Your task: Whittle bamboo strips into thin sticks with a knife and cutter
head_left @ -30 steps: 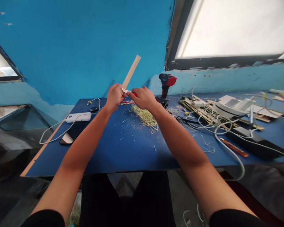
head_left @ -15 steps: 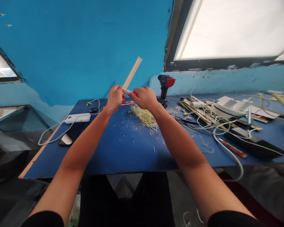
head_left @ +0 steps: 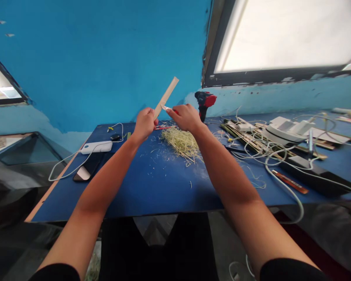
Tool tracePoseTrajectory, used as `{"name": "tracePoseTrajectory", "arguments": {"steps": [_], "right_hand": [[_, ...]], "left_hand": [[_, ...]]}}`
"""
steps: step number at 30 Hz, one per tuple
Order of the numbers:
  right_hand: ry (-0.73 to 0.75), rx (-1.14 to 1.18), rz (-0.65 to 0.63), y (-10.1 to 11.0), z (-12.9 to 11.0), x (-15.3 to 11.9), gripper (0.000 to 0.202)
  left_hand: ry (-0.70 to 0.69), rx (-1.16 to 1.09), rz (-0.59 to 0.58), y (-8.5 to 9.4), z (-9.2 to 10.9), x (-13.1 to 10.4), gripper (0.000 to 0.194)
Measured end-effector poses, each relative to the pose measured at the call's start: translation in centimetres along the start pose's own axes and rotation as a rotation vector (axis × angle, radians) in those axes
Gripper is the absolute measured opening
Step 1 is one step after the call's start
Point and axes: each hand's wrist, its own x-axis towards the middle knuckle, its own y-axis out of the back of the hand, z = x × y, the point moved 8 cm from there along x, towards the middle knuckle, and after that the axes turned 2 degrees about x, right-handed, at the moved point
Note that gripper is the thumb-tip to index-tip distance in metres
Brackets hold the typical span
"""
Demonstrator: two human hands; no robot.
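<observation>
My left hand (head_left: 145, 122) is wrapped round the lower end of a flat, pale strip (head_left: 168, 91) that looks like bamboo. The strip slants up and to the right, well above the table. In my right hand (head_left: 186, 117) is a utility knife (head_left: 165, 107) with a red handle, mostly hidden by the fingers. Its blade meets the strip a little above my left hand. Beneath the hands lies a heap of thin, pale shavings (head_left: 181, 142) on the blue table (head_left: 152, 183).
A red and black drill (head_left: 204, 102) stands by the wall. On the right are a white and black model boat (head_left: 286, 130), tangled white cable (head_left: 269, 160), strips and an orange-brown cutter-like tool (head_left: 291, 182). On the left lie a white power bank (head_left: 96, 147) and a phone (head_left: 86, 169).
The knife has moved up along the strip, away from my left hand, baring more of the strip between them. My right hand has shifted slightly right.
</observation>
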Motion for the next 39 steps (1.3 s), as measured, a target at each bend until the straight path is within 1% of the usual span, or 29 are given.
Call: {"name": "tracePoseTrajectory", "arguments": {"steps": [2,6,13,18,19,21,24,26,27,28,30,33,35,37,39], "right_hand": [[0.006,-0.001,0.008,0.1,0.2,0.0,0.058],[0.042,-0.010,0.015,0.1,-0.2,-0.1,0.059],[0.043,-0.086,0.039,0.9,0.8,-0.4,0.061],[0.035,-0.078,0.036,0.4,0.9,0.0,0.061],[0.028,-0.070,0.040,0.3,1.3,0.2,0.061],[-0.025,-0.047,0.068,0.5,3.1,0.5,0.061],[-0.165,-0.009,0.135,1.6,7.7,0.7,0.060],[-0.189,0.007,0.153,2.3,9.9,0.7,0.061],[-0.188,0.009,0.168,2.7,10.4,0.6,0.061],[-0.173,0.011,0.172,2.9,10.5,0.6,0.060],[-0.117,0.015,0.155,2.6,9.3,0.5,0.059],[0.000,0.014,0.061,0.9,5.7,0.5,0.055],[0.056,0.006,0.006,-0.3,3.5,0.4,0.055],[0.067,-0.002,-0.021,-1.0,2.4,0.4,0.055],[0.040,-0.013,-0.028,-1.3,2.3,0.4,0.055]], "left_hand": [[-0.018,0.016,-0.005,0.0,0.0,0.1,0.034],[-0.025,0.021,0.013,0.2,0.1,0.2,0.035],[-0.027,0.041,-0.028,-0.8,0.2,-0.4,0.035],[0.002,0.010,-0.043,-0.8,-0.1,-0.2,0.036],[0.004,0.017,-0.045,-0.8,-0.1,-0.2,0.036],[0.015,0.047,-0.074,-1.3,-0.2,-0.5,0.036],[0.032,0.110,-0.145,-2.7,-0.3,-1.5,0.038],[0.023,0.103,-0.188,-3.7,-0.1,-2.2,0.037],[0.022,0.087,-0.206,-4.0,0.0,-2.4,0.037],[0.023,0.067,-0.218,-4.3,0.0,-2.5,0.037],[0.032,0.023,-0.215,-4.2,0.1,-2.5,0.037],[0.040,-0.024,-0.176,-3.4,-0.1,-1.9,0.033],[0.038,-0.009,-0.145,-2.7,-0.5,-1.3,0.031],[0.029,0.035,-0.121,-2.2,-0.9,-0.8,0.031],[0.012,0.086,-0.105,-1.9,-1.3,-0.3,0.031]]}}
